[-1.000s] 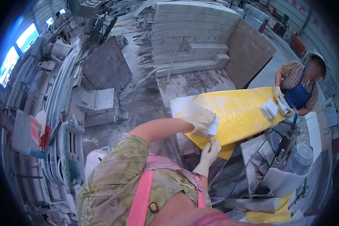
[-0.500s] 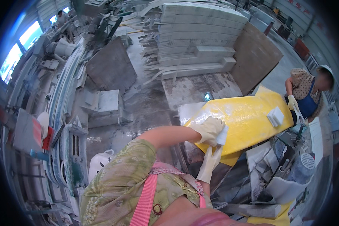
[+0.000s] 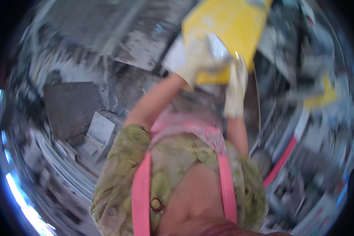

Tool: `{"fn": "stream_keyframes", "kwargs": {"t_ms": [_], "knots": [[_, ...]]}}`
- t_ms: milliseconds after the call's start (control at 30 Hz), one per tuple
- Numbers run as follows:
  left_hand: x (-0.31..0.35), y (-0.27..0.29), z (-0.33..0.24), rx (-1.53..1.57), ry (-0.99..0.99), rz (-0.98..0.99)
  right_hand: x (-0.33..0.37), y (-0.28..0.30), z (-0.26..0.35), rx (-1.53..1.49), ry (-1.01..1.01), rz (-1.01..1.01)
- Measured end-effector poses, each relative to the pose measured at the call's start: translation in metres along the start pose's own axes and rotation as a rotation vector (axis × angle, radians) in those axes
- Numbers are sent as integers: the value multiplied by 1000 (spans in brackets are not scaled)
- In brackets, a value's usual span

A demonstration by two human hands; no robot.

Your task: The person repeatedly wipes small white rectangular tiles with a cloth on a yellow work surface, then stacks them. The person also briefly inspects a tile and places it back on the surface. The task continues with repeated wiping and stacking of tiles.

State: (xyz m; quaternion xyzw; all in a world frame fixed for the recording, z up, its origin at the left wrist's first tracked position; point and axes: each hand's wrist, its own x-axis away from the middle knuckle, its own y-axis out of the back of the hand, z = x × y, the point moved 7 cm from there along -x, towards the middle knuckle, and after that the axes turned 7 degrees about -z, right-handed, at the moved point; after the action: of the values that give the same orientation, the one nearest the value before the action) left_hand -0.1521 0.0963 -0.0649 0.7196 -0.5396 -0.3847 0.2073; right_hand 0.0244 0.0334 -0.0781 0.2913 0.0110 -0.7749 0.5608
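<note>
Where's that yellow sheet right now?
In the head view, the yellow sheet is at the top, right of centre. The gloved left hand and gloved right hand are both at its near end.

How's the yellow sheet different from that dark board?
The yellow sheet is bright; the dark board is dull grey-brown. The left hand and right hand are at the sheet, not the board. The sheet runs past the picture's top; the board doesn't. Both look broad.
</note>
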Motion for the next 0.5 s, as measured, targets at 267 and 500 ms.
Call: {"fn": "stream_keyframes", "kwargs": {"t_ms": [267, 500], "knots": [[7, 3, 34, 537, 189, 178, -6, -64, -4, -607, -687, -70], [20, 7, 40, 485, 227, 189, -2, -63, 1, -436, -695, -258]]}}
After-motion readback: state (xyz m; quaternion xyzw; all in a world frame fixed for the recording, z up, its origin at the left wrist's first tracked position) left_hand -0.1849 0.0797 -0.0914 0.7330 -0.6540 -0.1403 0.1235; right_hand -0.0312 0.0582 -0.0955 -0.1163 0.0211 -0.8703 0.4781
